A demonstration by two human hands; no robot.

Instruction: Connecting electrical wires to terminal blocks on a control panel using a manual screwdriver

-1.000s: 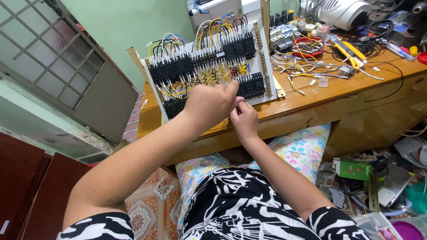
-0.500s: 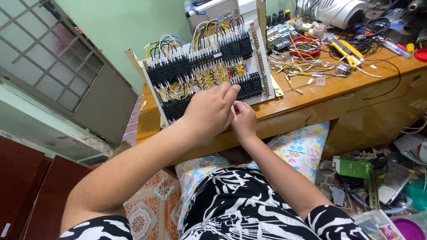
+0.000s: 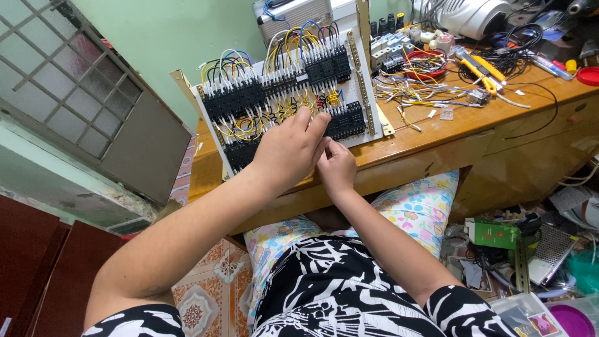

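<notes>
A white wiring panel (image 3: 368, 93) with rows of black terminal blocks (image 3: 234, 100) and yellow, blue and white wires leans on a wooden desk (image 3: 437, 134). My left hand (image 3: 290, 150) covers the panel's lower middle, fingers curled against the blocks. Just right of it, my right hand (image 3: 337, 165) touches the left fingertips at the panel's bottom edge, fingers pinched together. What they pinch is hidden.
Loose wire offcuts (image 3: 412, 93), yellow-handled cutters (image 3: 477, 65), a red lid (image 3: 588, 76) and black cables litter the desk's right side. A patterned cushion (image 3: 415, 206) lies under the desk. Boxes and clutter fill the floor at right. A grey window shutter (image 3: 93, 112) stands at left.
Both hands stay at the panel's lower edge. The left hand has shifted slightly up over the blocks, and the view has tilted a little.
</notes>
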